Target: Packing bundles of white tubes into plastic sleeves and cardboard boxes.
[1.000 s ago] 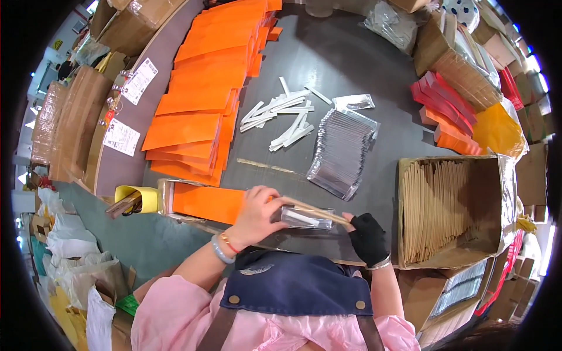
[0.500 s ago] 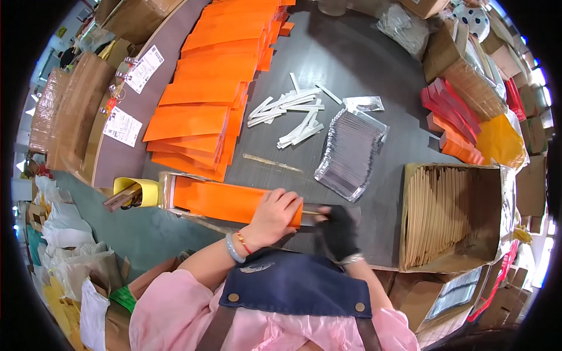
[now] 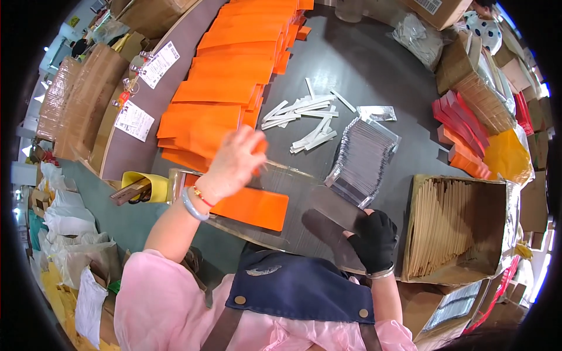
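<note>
While the left hand [image 3: 231,161] hangs above the bench [image 3: 374,64] with its fingers [image 3: 249,140] loosely curled and, as far as the blur lets one tell, holding nothing, the gloved right hand [image 3: 374,240] presses down near the bench's front edge, its fingers [image 3: 357,225] bent over the near corner of a clear sleeve [image 3: 328,219] that lies flat there. Just below and right of the left fingers lies an orange bag [image 3: 252,207], apart from that hand and just left of the sleeve. Beyond the left fingers a long row of orange bags [image 3: 228,88] overlaps up the bench; farther right of them sit loose white strips [image 3: 304,111], and a stack of silver pouches [image 3: 363,158] rests just above the right fingers. To the right of the right hand an open carton [image 3: 456,225] holds upright tan envelopes. A tape dispenser [image 3: 137,187] sits left of the left wrist. Judging from this, the sleeve could slide or crease if the right fingers ease off, since only one corner is pinned; the raised hand, coming down fast, might nudge the orange bag askew or knock the leaning pouch stack, which sits close to both hands.
</note>
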Available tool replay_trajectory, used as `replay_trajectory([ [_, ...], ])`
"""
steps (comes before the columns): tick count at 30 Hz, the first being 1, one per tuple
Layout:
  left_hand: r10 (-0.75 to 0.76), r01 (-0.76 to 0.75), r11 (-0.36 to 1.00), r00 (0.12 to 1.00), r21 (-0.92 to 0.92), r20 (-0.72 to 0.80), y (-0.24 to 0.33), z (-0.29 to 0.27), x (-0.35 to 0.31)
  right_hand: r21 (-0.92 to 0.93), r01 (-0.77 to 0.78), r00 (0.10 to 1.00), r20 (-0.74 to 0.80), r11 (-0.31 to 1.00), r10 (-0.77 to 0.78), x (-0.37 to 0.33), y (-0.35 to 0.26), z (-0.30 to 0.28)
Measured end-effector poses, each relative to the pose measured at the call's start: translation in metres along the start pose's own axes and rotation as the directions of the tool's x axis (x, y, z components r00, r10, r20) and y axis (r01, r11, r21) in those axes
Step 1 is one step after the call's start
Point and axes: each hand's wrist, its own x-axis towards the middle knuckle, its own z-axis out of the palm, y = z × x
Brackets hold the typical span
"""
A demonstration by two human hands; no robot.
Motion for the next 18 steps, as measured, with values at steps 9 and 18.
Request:
replay_trajectory([
  [9,-0.613,0.598,0.745,0.789,-0.295,0.052,0.088,0.085,-0.055,-0.058,0.070,0.989,0.134,0.996,-0.062,0.001,-0.024,-0.005],
  [18,-0.590,0.580,0.728,0.801,-0.366,0.097,0.084,0.086,-0.060,0.070,0.169,0.939,0.291,0.983,-0.182,0.013,-0.045,0.034],
])
